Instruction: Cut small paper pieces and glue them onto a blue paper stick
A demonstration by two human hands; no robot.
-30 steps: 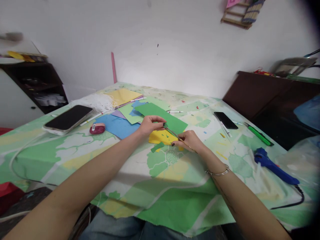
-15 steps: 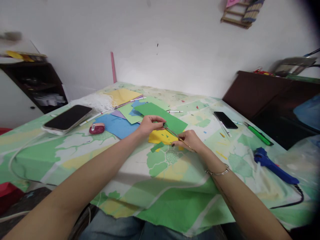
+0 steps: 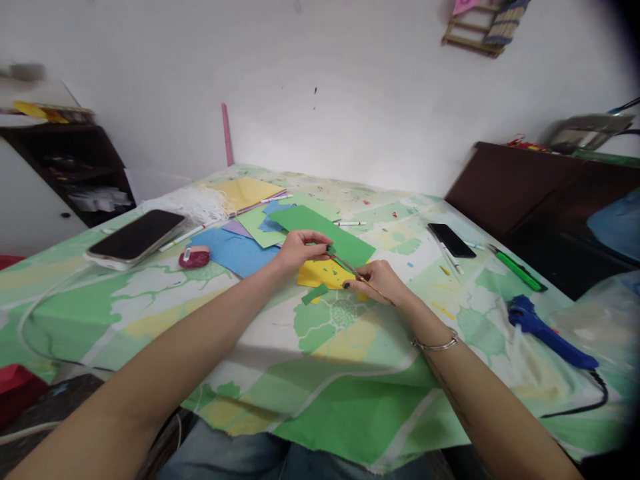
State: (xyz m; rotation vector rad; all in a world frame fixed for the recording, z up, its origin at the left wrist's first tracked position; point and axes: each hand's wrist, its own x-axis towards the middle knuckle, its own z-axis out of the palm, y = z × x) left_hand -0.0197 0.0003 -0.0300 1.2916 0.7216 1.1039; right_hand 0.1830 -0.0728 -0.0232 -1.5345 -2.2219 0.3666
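My right hand (image 3: 379,280) is closed around a pair of slim metal scissors (image 3: 370,287), their thin blades pointing up and left. The fingers of my left hand (image 3: 306,251) are pinched together at the blade tips. Whatever they hold there is too small to make out clearly. Behind both hands lies a sheet of green paper (image 3: 345,235). Under the blades is a yellow paper piece (image 3: 320,273) with tiny green scraps on it. Just in front of it rests a small green strip (image 3: 315,294).
Blue paper (image 3: 235,253), a red tape dispenser-like item (image 3: 194,257) and a white-cased phone (image 3: 135,237) lie left. On the right are a black phone (image 3: 451,240), a green cutter knife (image 3: 517,268) and a blue glue gun (image 3: 550,333) with a cord.
Almost nothing differs. Both hands stay in the same place, with only a very slight shift of the right fingers on the scissors.
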